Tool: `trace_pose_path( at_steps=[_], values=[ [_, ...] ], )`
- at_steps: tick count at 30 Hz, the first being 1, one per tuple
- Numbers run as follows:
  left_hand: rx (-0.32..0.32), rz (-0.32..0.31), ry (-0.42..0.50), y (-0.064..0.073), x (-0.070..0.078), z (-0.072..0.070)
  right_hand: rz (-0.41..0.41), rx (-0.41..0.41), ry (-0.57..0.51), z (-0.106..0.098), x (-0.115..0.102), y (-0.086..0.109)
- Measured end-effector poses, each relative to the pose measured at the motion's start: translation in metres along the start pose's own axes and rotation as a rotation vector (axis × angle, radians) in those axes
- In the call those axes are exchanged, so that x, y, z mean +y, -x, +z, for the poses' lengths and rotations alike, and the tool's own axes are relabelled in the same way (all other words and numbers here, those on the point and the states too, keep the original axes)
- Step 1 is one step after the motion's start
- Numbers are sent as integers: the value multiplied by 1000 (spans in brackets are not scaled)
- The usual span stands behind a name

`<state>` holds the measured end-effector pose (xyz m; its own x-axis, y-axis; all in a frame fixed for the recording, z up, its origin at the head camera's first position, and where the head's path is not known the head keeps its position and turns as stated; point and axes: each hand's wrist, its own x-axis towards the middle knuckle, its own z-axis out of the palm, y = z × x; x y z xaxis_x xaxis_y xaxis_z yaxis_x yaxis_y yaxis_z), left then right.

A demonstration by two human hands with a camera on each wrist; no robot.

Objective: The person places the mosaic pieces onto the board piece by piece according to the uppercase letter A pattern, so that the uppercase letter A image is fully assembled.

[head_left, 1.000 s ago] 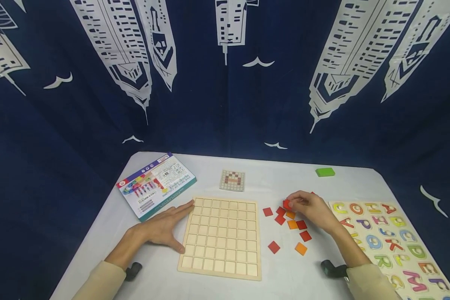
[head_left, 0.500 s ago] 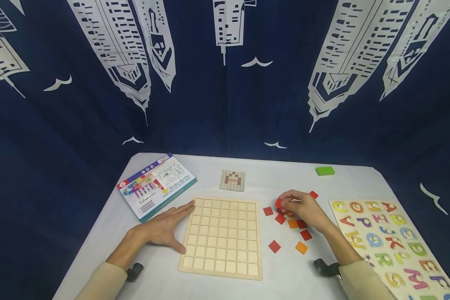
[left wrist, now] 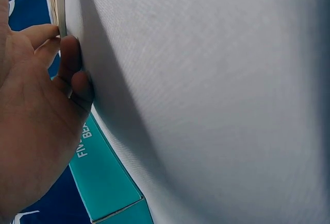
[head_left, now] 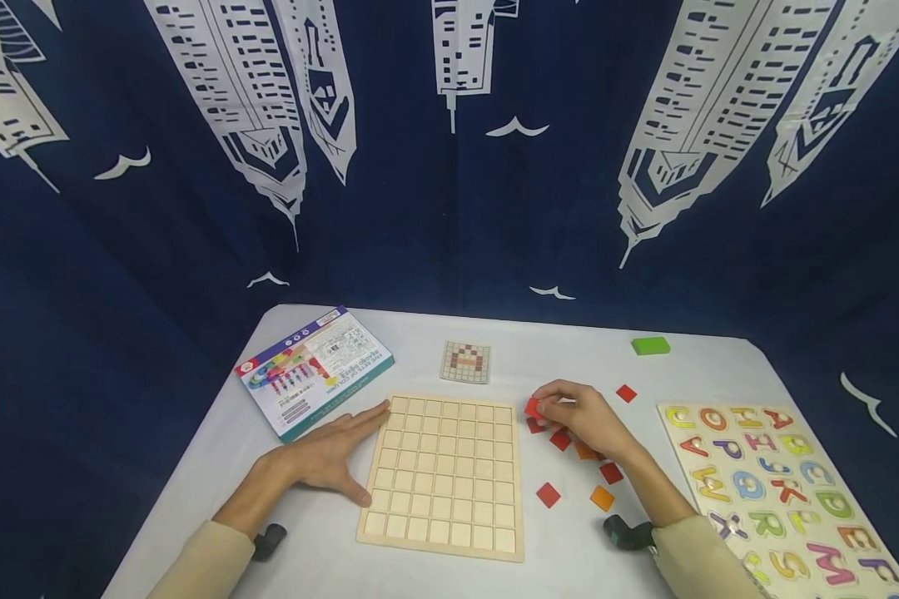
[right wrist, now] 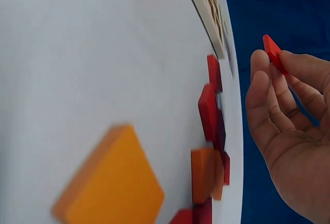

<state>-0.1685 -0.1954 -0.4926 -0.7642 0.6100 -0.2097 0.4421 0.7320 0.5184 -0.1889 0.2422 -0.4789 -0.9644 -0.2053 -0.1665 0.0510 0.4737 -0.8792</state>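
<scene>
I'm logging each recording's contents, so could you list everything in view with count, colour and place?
Table: 1, white, below everything
Curtain: 1, navy and white, behind
Grid board: 1, pale wood, centre
Held tile: 1, red, near the board's far right corner
Loose red tiles: at least 5, red, right
Orange tiles: at least 3, orange, right
Pattern card: 1, beige, red, orange, beyond board
Box: 1, white, teal, purple, far left
Block: 1, green, far right
Letter board: 1, cream, multicoloured, right
Wrist devices: 2, black, at wrists
Sleeves: 2, beige, forearms
Left hand: 1, bare, board's left edge
Right hand: 1, bare, fingers pinching held tile
</scene>
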Motion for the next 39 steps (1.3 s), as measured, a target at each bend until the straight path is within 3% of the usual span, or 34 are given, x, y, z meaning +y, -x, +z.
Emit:
trace_pose_path(
  at_steps=[7, 20, 28, 39],
  values=[
    [3, 3, -1, 0, -2, 0, -37, -37, -54, 13, -5, -6],
    [-4, -6, -7, 2, -1, -1, -73, -85, -53, 35, -18, -10],
    [-9, 1, -3, 2, -1, 0, -78, -124, -139, 50, -36, -15],
    [-9, -14, -3, 1, -2, 0, -114, -128, -39, 64, -48, -25]
  ],
)
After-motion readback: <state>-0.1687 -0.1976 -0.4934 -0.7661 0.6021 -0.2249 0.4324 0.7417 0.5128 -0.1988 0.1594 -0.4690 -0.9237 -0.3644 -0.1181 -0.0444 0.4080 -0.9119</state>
